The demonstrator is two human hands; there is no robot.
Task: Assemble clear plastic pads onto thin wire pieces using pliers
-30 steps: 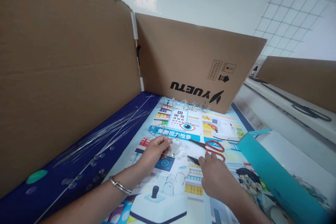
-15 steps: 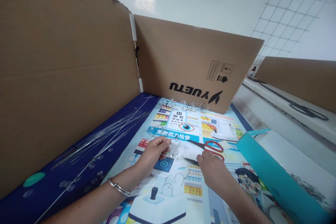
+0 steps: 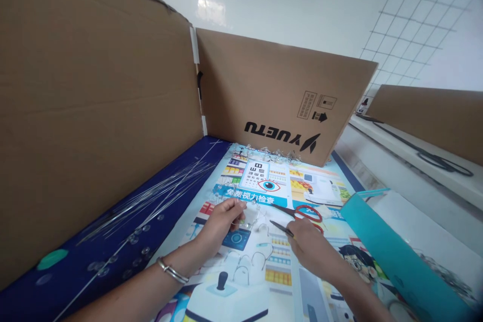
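Observation:
My left hand is pinched on a thin, clear wire-like piece, too small to make out fully. Dark pointed pliers are held in my right hand, their tip pointing left toward my left hand. Just beyond my right hand lie red-handled scissors on the printed sheet. Several bent wire pieces rest on the sheet nearer to me, below both hands.
Long thin wires and clear round beads lie on the blue cloth at left. Cardboard panels stand left and behind. A turquoise-edged box with wire bits is at right.
My right hand has moved slightly right and down, and the pliers now tilt more, with their tip higher. My left hand stays nearly in place. The view has shifted a little.

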